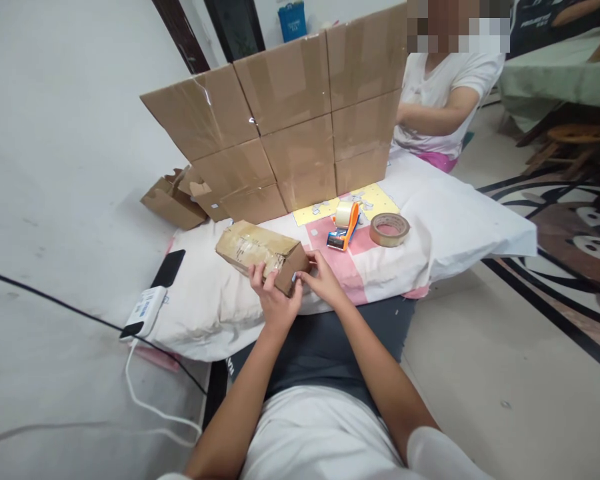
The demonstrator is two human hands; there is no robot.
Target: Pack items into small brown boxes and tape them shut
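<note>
A small taped cardboard box (260,250) lies on the cloth in front of me, its end turned toward my right side. My left hand (276,293) is closed around the box's near edge, fingers on top and thumb by the end face. At that end, my right hand (323,279) grips the box, with its thumb near my left thumb and its fingers at the far corner. A tiny bluish spot shows between the thumbs; I cannot tell what it is. To the right lie an orange and blue tape dispenser (345,227) and a roll of brown tape (390,229).
A tall cardboard wall of joined panels (300,153) stands behind the box. An open carton (175,207) is at the left, near a phone (169,268) and a white power strip (144,310) with cables. Across the table sits a person in a white shirt (440,100).
</note>
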